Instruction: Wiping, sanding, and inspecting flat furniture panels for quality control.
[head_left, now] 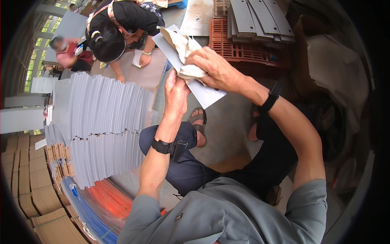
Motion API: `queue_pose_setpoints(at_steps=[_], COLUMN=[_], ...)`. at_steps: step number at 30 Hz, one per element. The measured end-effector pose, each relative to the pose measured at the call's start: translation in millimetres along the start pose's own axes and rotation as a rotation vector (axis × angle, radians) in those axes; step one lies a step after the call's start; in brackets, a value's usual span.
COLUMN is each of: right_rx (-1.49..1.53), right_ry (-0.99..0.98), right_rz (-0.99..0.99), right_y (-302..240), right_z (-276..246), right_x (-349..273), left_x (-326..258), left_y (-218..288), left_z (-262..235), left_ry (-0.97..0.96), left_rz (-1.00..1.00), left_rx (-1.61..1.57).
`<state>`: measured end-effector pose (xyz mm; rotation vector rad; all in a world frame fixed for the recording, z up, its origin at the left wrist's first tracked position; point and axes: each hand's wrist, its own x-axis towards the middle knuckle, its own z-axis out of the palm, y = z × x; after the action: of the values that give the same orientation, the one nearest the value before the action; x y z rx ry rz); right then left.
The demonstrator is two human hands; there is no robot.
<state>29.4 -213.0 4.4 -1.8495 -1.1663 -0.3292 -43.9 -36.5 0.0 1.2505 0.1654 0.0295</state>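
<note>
A long grey panel [204,94] with a hole near its lower end is tilted in front of me, above the floor. My left hand [177,96] grips its left edge, thumb pointing up. My right hand [217,68] is closed around a cream cloth [179,44] and presses it against the panel's upper face. Part of the cloth hangs past the fingers toward the panel's far end. The left fingers beneath the panel are hidden.
Tall stacks of grey panels [107,106] stand at my left. More drilled panels [260,18] lie on red plastic crates [221,30] ahead on the right. A co-worker [122,24] bends over a table [142,75] at front left. Cardboard bundles [42,179] fill the far left.
</note>
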Motion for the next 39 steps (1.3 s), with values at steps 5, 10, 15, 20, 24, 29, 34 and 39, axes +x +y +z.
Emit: queue_pose_setpoints(at_steps=[5,10,15,20,24,29,34,39], right_rx=[0.344,0.326,0.181,0.17,0.096,-0.063,-0.372,-0.389], right_ry=[-0.529,-1.052,-0.822,-0.062,0.14,0.027,0.134,0.354], right_rz=[-0.113,0.106,0.451,0.586,0.295,-0.087,-0.07,0.266], right_y=[-45.7,-39.2,-10.1,-21.1,-50.0,-80.3,-53.9,4.9], right_z=[42.5,42.3,-30.4,-62.9,-36.4,0.1,-3.4,-56.5], right_x=[-41.2,-77.7,-33.2,-8.5,6.1,18.9,42.3,60.4], left_x=[8.3,14.8,14.3,12.5,-1.5,-9.6,-15.9,-35.9], left_y=[6.8,15.4,11.4,10.5,44.3,42.7,10.6,23.1], left_z=[-36.8,-32.2,-45.0,-59.8,-26.6,-2.6,-10.7,13.8], left_ry=[0.142,0.17,0.245,-0.134,-0.243,-0.314,-0.505,-0.382], left_rz=[0.076,0.147,0.139,-0.059,-0.07,-0.077,-0.282,-0.462], left_rx=[-0.094,-0.173,-0.305,-0.644,-0.708,-0.587,-0.666,-0.447])
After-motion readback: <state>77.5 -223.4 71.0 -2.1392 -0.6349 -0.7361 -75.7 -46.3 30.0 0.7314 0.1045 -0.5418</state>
